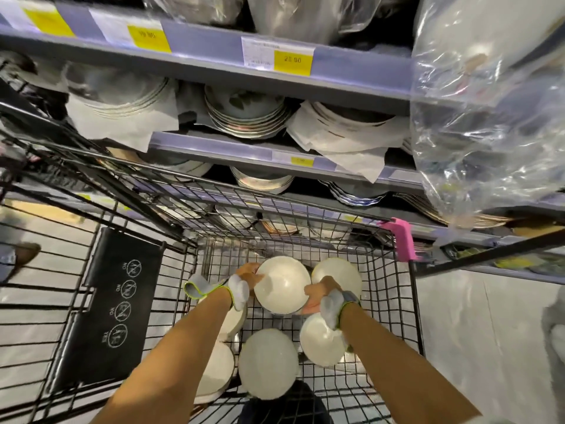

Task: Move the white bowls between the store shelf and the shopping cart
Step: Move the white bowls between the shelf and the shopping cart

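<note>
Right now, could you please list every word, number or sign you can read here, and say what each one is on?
"NO", three times, each beside a crossed-out pictogram: black cart flap.
"YES", apparently, beside the lowest pictogram on that flap; small, so uncertain.
"2? 90" or similar, blurred: yellow price tag on the upper shelf rail.
"19 90", perhaps, blurred: left yellow tag.
Small print on the white labels and the lower tag: unreadable.

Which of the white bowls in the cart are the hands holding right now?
The upside-down bowl at the far middle of the cart, gripped between the left hand and right hand. The other bowls lie loose around it.
</note>
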